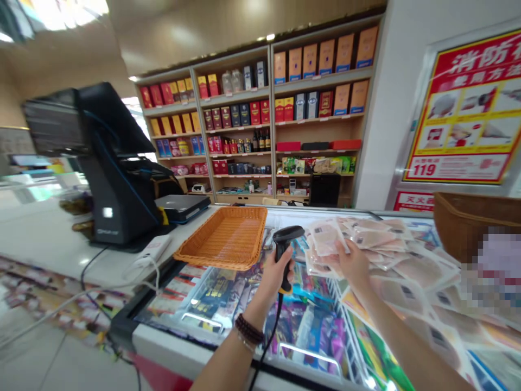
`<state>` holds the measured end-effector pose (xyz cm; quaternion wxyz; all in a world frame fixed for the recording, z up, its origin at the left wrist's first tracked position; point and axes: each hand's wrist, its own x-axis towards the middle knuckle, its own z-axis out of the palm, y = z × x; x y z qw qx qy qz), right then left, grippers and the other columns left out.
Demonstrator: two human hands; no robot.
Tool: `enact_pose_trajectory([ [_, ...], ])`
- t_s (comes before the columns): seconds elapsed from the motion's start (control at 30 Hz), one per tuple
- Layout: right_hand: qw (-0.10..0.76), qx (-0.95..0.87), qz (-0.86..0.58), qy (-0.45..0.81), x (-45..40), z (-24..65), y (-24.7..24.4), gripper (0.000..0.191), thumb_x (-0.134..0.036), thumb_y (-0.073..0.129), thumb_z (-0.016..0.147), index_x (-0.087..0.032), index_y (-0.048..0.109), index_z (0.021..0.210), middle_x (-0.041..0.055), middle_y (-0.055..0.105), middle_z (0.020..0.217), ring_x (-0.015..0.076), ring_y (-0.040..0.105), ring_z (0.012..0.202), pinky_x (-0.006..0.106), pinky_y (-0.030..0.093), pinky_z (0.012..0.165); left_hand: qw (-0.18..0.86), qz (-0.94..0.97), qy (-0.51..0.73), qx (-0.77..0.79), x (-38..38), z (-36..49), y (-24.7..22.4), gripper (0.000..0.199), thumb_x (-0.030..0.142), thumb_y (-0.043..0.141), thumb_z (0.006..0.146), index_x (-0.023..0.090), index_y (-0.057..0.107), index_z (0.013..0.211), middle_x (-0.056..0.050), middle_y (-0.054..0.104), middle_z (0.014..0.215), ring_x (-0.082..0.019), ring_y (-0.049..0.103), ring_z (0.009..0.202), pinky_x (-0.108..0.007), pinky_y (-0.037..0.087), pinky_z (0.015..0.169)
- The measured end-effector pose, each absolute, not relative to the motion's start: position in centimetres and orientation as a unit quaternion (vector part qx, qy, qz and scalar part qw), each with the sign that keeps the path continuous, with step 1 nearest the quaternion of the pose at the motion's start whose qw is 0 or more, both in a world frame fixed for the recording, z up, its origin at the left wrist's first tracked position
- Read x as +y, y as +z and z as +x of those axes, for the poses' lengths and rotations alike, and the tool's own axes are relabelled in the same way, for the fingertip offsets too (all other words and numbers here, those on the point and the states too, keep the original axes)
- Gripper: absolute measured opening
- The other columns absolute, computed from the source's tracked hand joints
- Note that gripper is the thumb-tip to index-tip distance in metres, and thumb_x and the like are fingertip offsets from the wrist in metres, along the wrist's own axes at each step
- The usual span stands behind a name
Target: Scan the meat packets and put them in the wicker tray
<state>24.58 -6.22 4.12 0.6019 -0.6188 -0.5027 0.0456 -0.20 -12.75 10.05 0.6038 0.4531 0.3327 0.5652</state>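
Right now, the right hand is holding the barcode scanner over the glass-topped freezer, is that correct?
No, that is the left hand: it holds the corded barcode scanner over the glass-topped freezer, as the head view shows.

Just below the left hand (273, 276), a dark beaded bracelet (249, 329) sits beside a thin silver chain (246, 343) on the bare forearm (222, 369).

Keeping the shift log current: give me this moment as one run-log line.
left hand: barcode scanner | right hand: flat pink food packs | below: chest freezer
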Motion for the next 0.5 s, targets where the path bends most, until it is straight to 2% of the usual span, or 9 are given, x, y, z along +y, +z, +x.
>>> enact_pose_trajectory([
  [0.13, 0.627, -0.511, -0.571, 0.141, -4.4, 22.4, 5.1, 0.062, -0.076, 0.058, 0.084, -0.021, 0.079, 0.104, 0.0141, 0.082, 0.083, 0.0362, 0.078, 0.069, 0.044, 0.058, 0.063, 0.583, 0.450, 0.584, 0.342, -12.4, -3.0, 10.6, 0.079, 0.082, 0.095, 0.058, 0.022, 0.058, 0.092, 0.009, 0.053, 0.059, -0.005, 0.043, 0.041, -0.021, 0.029, 0.042],
  [0.23, 0.636, -0.525, -0.532, 0.193, -2.6, 18.7, 6.3, 0.054, -0.069, 0.064, 0.081, -0.022, 0.079, 0.101, 0.0152, 0.083, 0.088, 0.0350, 0.078, 0.065, 0.043, 0.058, 0.058, 0.553, 0.457, 0.602, 0.351, -12.5, -5.9, 11.3, 0.074, 0.080, 0.094, 0.062, 0.021, 0.057, 0.089, 0.008, 0.053, 0.060, -0.006, 0.044, 0.041, -0.021, 0.030, 0.042],
  [0.4, 0.627, -0.558, -0.467, 0.277, 0.6, 10.8, 8.4, 0.036, -0.057, 0.069, 0.079, -0.024, 0.078, 0.091, 0.0102, 0.082, 0.078, 0.0320, 0.076, 0.059, 0.037, 0.054, 0.050, 0.473, 0.437, 0.653, 0.398, -12.5, -11.4, 12.7, 0.075, 0.081, 0.093, 0.057, 0.023, 0.053, 0.083, 0.009, 0.052, 0.058, -0.006, 0.043, 0.040, -0.021, 0.029, 0.041],
  [0.5, 0.619, -0.563, -0.444, 0.319, 2.6, 6.3, 9.0, 0.023, -0.043, 0.071, 0.076, -0.024, 0.077, 0.088, 0.0085, 0.082, 0.080, 0.0280, 0.073, 0.054, 0.035, 0.054, 0.048, 0.430, 0.426, 0.672, 0.428, -12.6, -14.6, 13.3, 0.077, 0.081, 0.094, 0.055, 0.023, 0.052, 0.082, 0.009, 0.053, 0.058, -0.005, 0.044, 0.041, -0.020, 0.031, 0.042],
])
